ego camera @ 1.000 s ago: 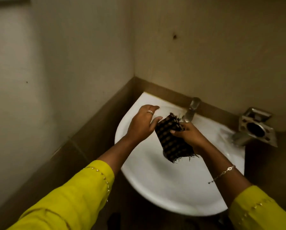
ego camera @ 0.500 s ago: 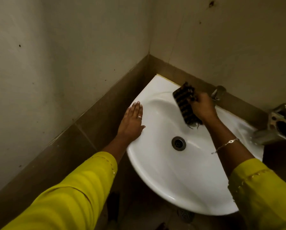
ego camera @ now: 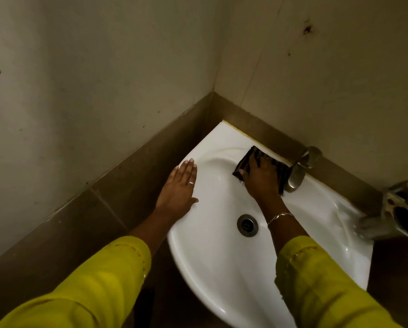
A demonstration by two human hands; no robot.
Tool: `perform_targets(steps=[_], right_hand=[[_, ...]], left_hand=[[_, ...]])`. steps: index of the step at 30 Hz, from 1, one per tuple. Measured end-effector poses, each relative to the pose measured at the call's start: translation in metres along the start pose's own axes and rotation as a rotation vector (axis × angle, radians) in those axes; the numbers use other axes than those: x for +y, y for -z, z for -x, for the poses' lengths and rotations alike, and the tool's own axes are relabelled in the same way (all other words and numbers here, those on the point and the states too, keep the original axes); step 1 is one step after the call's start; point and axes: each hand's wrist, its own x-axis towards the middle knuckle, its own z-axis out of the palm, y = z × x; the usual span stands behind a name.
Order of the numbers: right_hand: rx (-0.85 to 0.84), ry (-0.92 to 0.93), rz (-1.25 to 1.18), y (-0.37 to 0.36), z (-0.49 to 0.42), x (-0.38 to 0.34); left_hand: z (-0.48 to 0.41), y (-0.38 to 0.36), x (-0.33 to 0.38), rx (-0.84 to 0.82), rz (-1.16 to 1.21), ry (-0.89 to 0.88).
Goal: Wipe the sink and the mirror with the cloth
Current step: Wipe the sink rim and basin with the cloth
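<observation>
Cloth, dark checked fringed fabric (ego camera: 283, 171), lies flat on white ceramic corner sink (ego camera: 212, 256) back rim beside steel tap (ego camera: 297, 172). Right hand (ego camera: 260, 177) spread, pressing it down. Left hand (ego camera: 180, 190) flat, fingers together, on left rim. Likely soft, light, limp; best controlled by palm pressure.

A white corner sink (ego camera: 221, 275) is seen fixed into the angle of two walls, its rounded front rim facing the viewer. The bowl is glossy and a round metal drain (ego camera: 247, 225) is set at its bottom. A dark cloth (ego camera: 245, 159) with a faint lighter pattern and frayed edges is pressed flat against the back slope of the bowl, just below the rear rim and right beside the tap. Its middle is covered by the hand; the left corner and right edge are left showing. The mirror is not in view
</observation>
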Motion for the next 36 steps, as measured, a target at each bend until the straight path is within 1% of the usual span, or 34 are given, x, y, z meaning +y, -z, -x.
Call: perform_targets(steps=[4,6,8,10,15,18,24,28,32,36], right_hand=[[-0.101,0.015,0.018,-0.011,-0.005,0.010],[-0.056,0.018,0.032,-0.019,0.003,0.011],[0.065,0.029,0.049,-0.025,0.011,0.012],[0.124,0.024,0.072,-0.031,0.017,0.013],[0.129,0.013,0.016,-0.029,0.010,0.014],[0.083,-0.012,-0.046,-0.027,-0.008,0.016],[0.101,-0.021,-0.080,-0.022,-0.031,0.020],[0.115,-0.017,-0.071,-0.025,-0.022,0.019],[0.139,0.014,-0.007,-0.036,0.001,0.015],[0.158,-0.016,-0.021,-0.034,-0.003,0.016]], left_hand=[[-0.001,0.001,0.000,-0.017,-0.001,-0.003],[-0.001,0.002,0.000,-0.009,0.013,-0.003],[0.000,0.004,0.000,-0.005,0.020,-0.005],[0.000,0.004,0.000,-0.009,0.020,-0.005],[0.000,0.004,0.000,-0.004,0.058,-0.003],[-0.001,0.003,-0.001,0.004,0.073,-0.010],[0.000,0.001,-0.002,0.012,0.064,-0.003],[0.001,0.005,0.000,0.014,0.043,0.009],[0.000,0.006,0.000,0.011,0.066,0.008],[-0.001,0.004,-0.001,0.012,0.092,0.004]])
